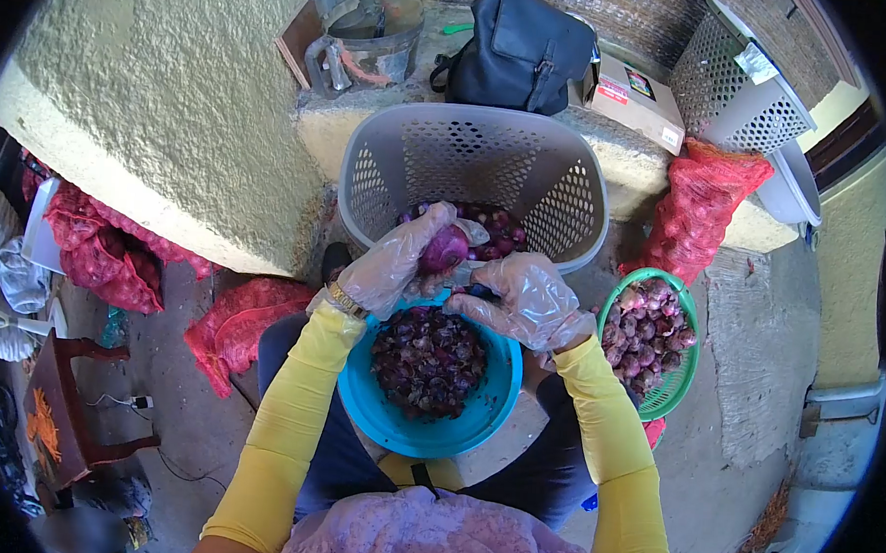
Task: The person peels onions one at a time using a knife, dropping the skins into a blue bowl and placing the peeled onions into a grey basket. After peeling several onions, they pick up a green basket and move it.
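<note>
In my gloved left hand (383,265) is a peeled, shiny purple red onion (445,251), with the fingers curled around it. My gloved right hand (530,299) is closed beside it on what looks like a small knife (481,292); its dark handle shows and the fingers partly hide the rest. Below both hands, a blue basin (502,392) holds dark onion skins (429,361). Just beyond them stands a grey perforated basket (470,143) with several shiny red onions (501,229) at its bottom.
At right, a green basket (686,369) holds unpeeled onions. Red mesh sacks stand behind it (707,205) and lie at left (250,326). A black backpack (523,50), a carton (633,98) and a bucket (376,33) rest on the ledge. A small wooden table (76,397) is at far left.
</note>
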`<control>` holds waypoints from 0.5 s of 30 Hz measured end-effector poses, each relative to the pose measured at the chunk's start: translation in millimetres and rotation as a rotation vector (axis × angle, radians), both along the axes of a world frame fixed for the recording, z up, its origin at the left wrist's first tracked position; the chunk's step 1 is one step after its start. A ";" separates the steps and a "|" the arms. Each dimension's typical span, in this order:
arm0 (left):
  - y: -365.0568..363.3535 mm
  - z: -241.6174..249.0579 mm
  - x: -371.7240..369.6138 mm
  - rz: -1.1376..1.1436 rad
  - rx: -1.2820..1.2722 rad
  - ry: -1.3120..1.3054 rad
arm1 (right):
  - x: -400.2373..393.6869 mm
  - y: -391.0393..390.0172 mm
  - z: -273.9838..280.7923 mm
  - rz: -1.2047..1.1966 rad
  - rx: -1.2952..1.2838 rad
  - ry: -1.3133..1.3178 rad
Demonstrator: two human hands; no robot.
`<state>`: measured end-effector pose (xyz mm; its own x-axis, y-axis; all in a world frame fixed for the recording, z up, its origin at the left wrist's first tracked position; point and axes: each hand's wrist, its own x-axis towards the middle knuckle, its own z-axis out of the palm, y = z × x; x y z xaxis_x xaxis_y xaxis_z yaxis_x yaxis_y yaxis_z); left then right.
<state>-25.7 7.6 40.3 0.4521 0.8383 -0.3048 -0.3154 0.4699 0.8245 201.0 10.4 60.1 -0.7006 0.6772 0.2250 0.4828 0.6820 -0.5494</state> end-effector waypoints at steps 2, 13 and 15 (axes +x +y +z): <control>0.4 0.9 0.2 0.061 0.041 0.090 | 0.4 -0.6 -0.2 0.008 0.038 -0.060; 2.9 -14.0 -4.3 0.028 -0.027 0.053 | -4.1 -2.2 5.7 -0.137 0.060 -0.016; 1.9 -11.0 -4.1 -0.030 -0.014 0.047 | -7.3 -2.6 4.4 -0.145 0.108 0.027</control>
<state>-29.9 9.4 29.3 0.4620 0.8200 -0.3378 -0.2620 0.4901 0.8314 193.7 7.8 64.4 -0.5905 0.7414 0.3190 0.5663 0.6622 -0.4908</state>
